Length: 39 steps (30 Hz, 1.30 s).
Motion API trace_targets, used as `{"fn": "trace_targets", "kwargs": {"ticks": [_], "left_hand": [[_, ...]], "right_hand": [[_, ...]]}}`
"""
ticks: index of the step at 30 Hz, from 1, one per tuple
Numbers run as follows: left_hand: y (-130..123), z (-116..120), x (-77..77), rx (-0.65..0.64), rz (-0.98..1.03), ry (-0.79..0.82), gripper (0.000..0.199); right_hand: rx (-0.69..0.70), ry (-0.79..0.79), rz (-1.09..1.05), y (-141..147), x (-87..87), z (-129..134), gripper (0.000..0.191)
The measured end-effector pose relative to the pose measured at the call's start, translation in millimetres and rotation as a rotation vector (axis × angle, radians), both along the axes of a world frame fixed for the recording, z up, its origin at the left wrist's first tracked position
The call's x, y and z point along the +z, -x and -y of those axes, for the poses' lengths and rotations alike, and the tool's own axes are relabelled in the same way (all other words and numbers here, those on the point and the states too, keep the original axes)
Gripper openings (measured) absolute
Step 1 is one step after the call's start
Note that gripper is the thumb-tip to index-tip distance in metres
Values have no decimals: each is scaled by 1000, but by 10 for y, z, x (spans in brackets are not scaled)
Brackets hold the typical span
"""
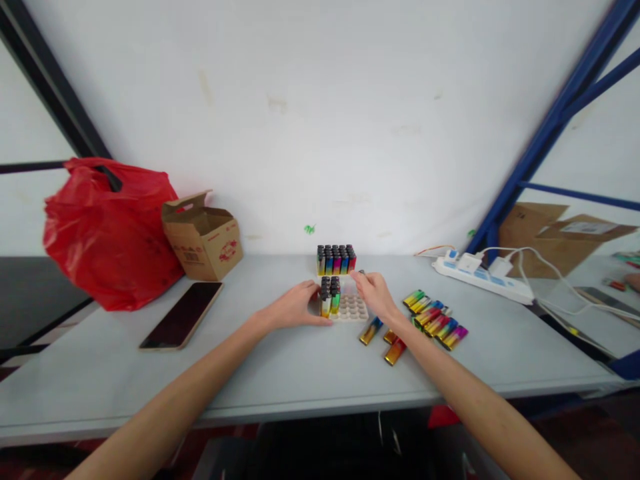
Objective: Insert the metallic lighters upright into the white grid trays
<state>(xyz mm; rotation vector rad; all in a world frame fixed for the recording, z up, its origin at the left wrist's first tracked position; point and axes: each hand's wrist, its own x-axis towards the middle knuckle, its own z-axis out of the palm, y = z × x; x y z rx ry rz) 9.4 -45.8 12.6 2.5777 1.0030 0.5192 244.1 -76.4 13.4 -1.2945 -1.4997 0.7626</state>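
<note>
A white tray [356, 309] with round holes sits in the middle of the table. Several lighters [331, 297] stand upright in its left part, and open holes show at its right. My left hand [295, 305] curls around the tray's left end, thumb at the front and fingers behind. Above the tray's right side, my right hand [374, 293] is closed in a pinch on a lighter [362, 272]; only its dark top shows, the rest is hidden by the fingers. Directly behind stands a filled block of upright lighters [337, 260].
Loose lighters [435, 320] lie right of the tray, some under my right forearm. A phone [183, 315], an open cardboard box [203, 240] and a red plastic bag [113, 233] are at left. A power strip [483, 279] with cables lies at right.
</note>
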Motion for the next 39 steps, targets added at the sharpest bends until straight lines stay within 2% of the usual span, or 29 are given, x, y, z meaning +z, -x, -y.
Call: {"fn": "trace_targets", "kwargs": {"ticks": [6,11,13,16,18,25,30,33,39], "left_hand": [[-2,17,32,-3,-23,5,62],[-4,23,38,6,-36,1,63],[-2,19,30,6,-27,4,63],[0,14,21,1,-12,10,62],[1,15,24,4,-9,13,61],[1,15,33,5,-31,4,63],[6,11,23,3,-5,1,62],[7,11,25,-2,-4,-3,62],[2,10,31,3,-17,-1,63]], "right_hand": [[-39,-90,77,1,-25,24,57],[121,-128,36,-12,82,157,47],[174,-174,116,-32,138,205,44],[223,-336,322,-66,194,247,41],[255,-375,412,-81,202,262,42],[325,-276,425,-76,148,279,45],[443,-192,423,-86,73,239,41],[386,-239,543,-89,47,215,48],[395,-173,583,-258,210,209,47]]}}
